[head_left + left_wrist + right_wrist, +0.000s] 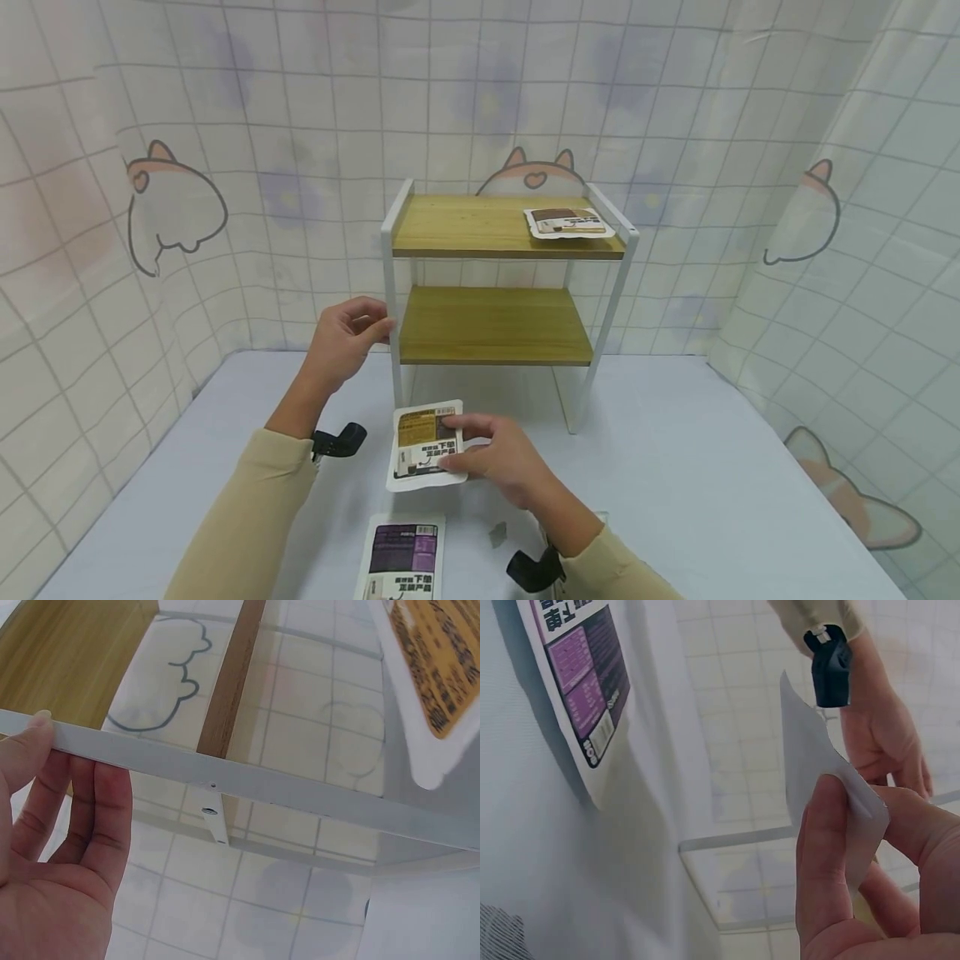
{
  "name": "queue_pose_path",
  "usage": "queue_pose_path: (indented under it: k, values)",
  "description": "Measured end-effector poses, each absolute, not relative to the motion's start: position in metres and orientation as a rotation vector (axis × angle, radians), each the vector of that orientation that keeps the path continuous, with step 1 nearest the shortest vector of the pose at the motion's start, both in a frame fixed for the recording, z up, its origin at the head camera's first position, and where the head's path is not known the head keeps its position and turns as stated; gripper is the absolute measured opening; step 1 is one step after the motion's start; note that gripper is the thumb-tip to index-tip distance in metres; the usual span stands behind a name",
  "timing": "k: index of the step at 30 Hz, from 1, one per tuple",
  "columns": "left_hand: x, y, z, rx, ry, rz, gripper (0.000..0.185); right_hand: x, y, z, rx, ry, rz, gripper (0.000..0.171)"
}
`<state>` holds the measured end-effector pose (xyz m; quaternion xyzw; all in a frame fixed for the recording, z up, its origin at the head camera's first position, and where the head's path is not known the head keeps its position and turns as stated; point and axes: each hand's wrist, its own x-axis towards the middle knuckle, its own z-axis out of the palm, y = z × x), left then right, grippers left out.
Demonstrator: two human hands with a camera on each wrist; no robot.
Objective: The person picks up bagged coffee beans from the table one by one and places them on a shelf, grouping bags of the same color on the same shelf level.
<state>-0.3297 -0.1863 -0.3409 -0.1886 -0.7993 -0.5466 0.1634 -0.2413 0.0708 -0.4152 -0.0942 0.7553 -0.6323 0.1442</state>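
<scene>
Fingers of the right hand (501,463) pinched the edge of a yellow-labelled packet (424,445), lifted just off the desk (712,467) in front of the two-tier shelf (491,325), while the left hand (341,342) curled round the shelf's white front post, steadying it. It looked like the placing step: one packet (566,222) already lay on the top board, a purple one (401,557) waited on the desk. Next, I judged, the held packet needed carrying up and laying flat on a board.
</scene>
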Motion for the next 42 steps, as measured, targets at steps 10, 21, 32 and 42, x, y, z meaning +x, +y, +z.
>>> queue_pose_path:
  k: [10, 21, 32, 42]
  values:
    - [-0.33, -0.186, -0.34, -0.544, -2.279, -1.556, 0.022, -0.238, 0.077, -0.398, -0.312, 2.071, -1.918, 0.057]
    - [-0.329, -0.187, -0.342, -0.533, -2.286, -1.535, 0.018, -0.234, 0.079, -0.38, -0.367, 2.069, -1.944, 0.055]
    - [-0.328, -0.185, -0.34, -0.53, -2.285, -1.536, 0.017, -0.233, 0.08, -0.367, -0.375, 2.038, -2.012, 0.055]
    - [-0.329, -0.186, -0.34, -0.543, -2.272, -1.559, 0.021, -0.233, 0.084, -0.349, -0.379, 2.045, -2.059, 0.055]
